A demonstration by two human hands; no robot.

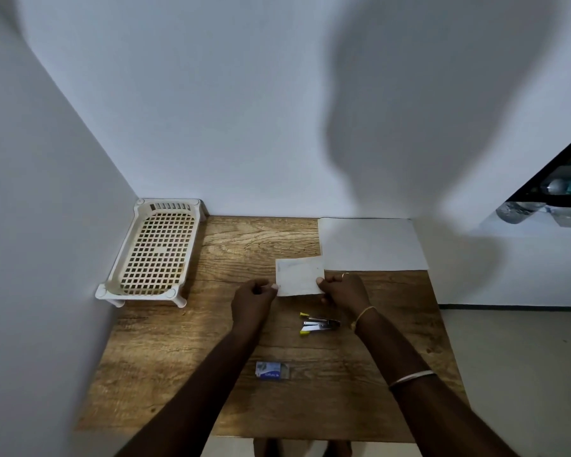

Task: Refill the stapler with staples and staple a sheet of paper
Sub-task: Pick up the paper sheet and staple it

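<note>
**On the wooden table (165, 357), near its middle: pinching a small sheet of paper (299, 276) from both sides**

At 9 o'clock on the sheet, low on that edge, pinching the paper with the left hand (253, 300), fingers curling inward and thumb tip pressing against the margin. At 4 o'clock on the sheet, clamping the corner with the right hand (343, 291), thumb lying on top and fingers tucking underneath. Holding the sheet roughly flat, face up; not showing clearly whether resting on the wood or raised just above it. Overlapping, at the sheet's 1 o'clock corner, the near left corner of a larger white sheet (371, 245) lying flat at 1 o'clock on the table, against the white wall (244, 127).

Showing the stapler (320, 324) at 6 o'clock from the small sheet, just beside the right wrist, lying on the wood untouched, arms fanning apart, yellow-tipped ends pointing toward 9 o'clock. Showing the staple box (272, 370) farther along at 6 o'clock, between the two forearms, blue and white, lying flat, well apart from both hands.

Wearing a thin gold bangle (365, 313) at the right wrist and pale bangles (412, 379) farther up the same forearm. Showing a cream plastic rack (136, 294) with a grid floor, standing on short legs at 10 o'clock on the table. Showing a clear bottle (518, 211), blurred, at 3 o'clock beyond the table edge
</note>
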